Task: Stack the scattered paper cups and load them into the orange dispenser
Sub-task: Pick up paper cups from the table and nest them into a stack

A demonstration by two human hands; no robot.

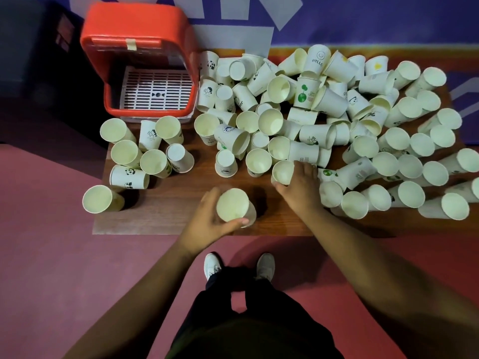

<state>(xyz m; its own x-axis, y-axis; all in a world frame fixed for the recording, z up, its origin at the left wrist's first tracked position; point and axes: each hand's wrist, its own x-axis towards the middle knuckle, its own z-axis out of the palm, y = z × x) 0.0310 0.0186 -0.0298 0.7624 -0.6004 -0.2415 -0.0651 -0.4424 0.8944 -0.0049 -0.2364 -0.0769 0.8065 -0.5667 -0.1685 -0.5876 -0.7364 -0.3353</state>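
Observation:
My left hand [207,218] grips an upright white paper cup [233,206] near the table's front edge, thumb and fingers wrapped round its wall. My right hand [300,187] reaches further in and curls round another upright cup [283,172] at the near edge of the heap. Several white paper cups [324,104], some printed with pandas or green plants, lie scattered and tipped over most of the wooden table [197,182]. The orange dispenser [140,29] stands at the back left, with a white grille tray [156,90] in its base.
A small cluster of cups [145,151] stands left of my hands, with one lone cup [99,199] at the front left corner. Behind the table is a purple and white wall. Red floor and my shoes [239,265] are below the table's edge.

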